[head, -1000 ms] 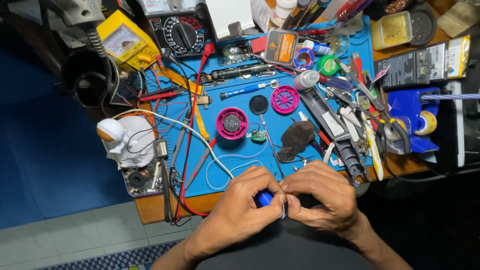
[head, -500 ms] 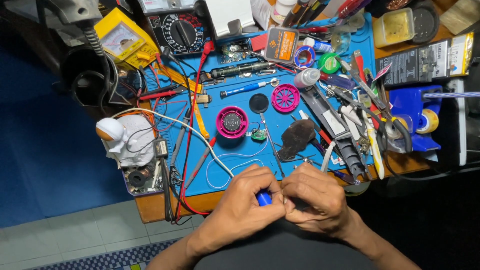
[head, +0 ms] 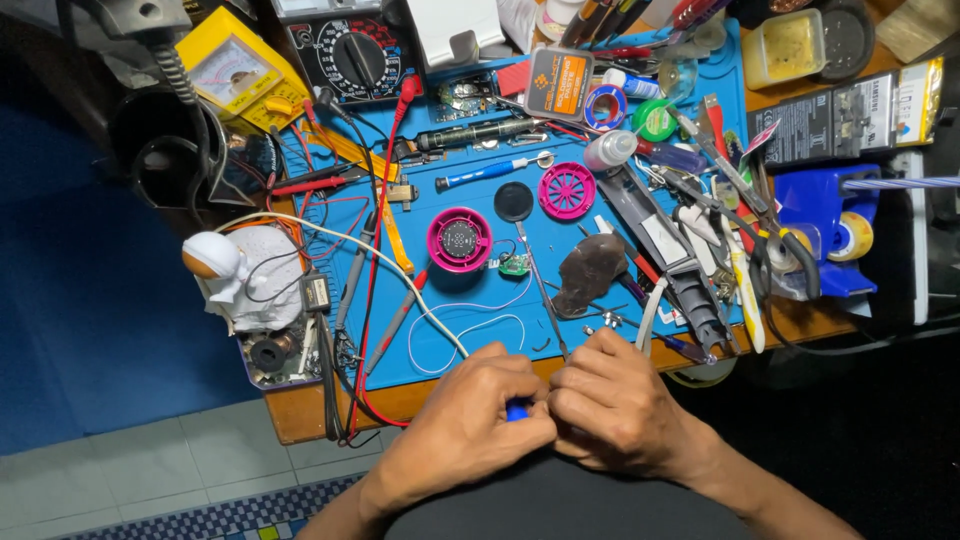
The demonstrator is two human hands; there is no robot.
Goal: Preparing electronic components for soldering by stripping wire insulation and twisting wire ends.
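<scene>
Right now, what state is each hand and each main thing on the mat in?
left hand: closed, pinching a small blue tool
right hand: fingers curled, touching the left hand
pink round housing: lying open side up on the blue mat
pink grille: lying flat, apart from the housing
yellow meter: tilted, resting at the mat's corner

Single head-worn view, no second view to overlap. Looks almost straight down from above the counter [head: 300, 415] edge. Top of frame faces away from the wearer; forearms enter from the bottom edge. Near range: left hand [head: 470, 425] and right hand [head: 615, 405] fill lower centre, close under the lens. Blue mat [head: 470, 320] mid-frame, floor [head: 120, 470] at lower left.
</scene>
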